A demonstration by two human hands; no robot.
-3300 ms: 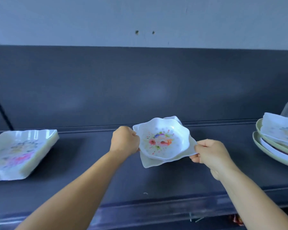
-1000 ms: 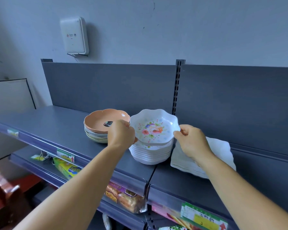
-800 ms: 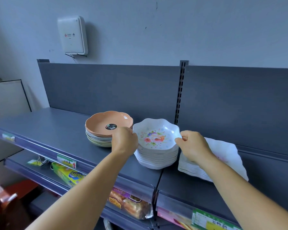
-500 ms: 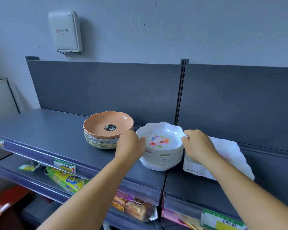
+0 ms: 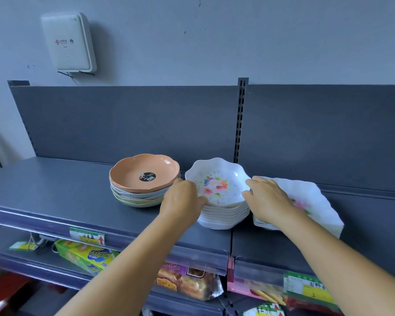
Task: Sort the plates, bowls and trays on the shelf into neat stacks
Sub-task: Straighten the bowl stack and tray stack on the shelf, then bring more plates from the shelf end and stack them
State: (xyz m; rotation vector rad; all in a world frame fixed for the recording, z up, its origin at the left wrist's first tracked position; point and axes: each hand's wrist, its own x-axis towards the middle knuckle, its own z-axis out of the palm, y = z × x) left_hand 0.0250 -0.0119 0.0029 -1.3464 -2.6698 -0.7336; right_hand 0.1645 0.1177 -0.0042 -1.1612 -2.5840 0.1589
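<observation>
A white scalloped bowl with a floral print (image 5: 217, 185) sits on top of a stack of matching white bowls (image 5: 224, 216) on the grey shelf (image 5: 55, 192). My left hand (image 5: 183, 201) is curled around the left rim of that top bowl. My right hand (image 5: 267, 199) rests against the bowl's right rim with fingers spread, above a stack of white square floral plates (image 5: 315, 201). A stack of round bowls topped by an orange one (image 5: 144, 174) stands just left of the white stack.
The shelf's grey back panel (image 5: 128, 122) rises right behind the stacks, with a slotted upright (image 5: 238, 124) behind the white bowls. Packaged snacks (image 5: 87, 256) lie on the lower shelf. A white box (image 5: 69, 42) hangs on the wall.
I carried the floral bowl from another shelf section and lowered it onto the white bowl stack. My right fingers have loosened and spread since half a second ago.
</observation>
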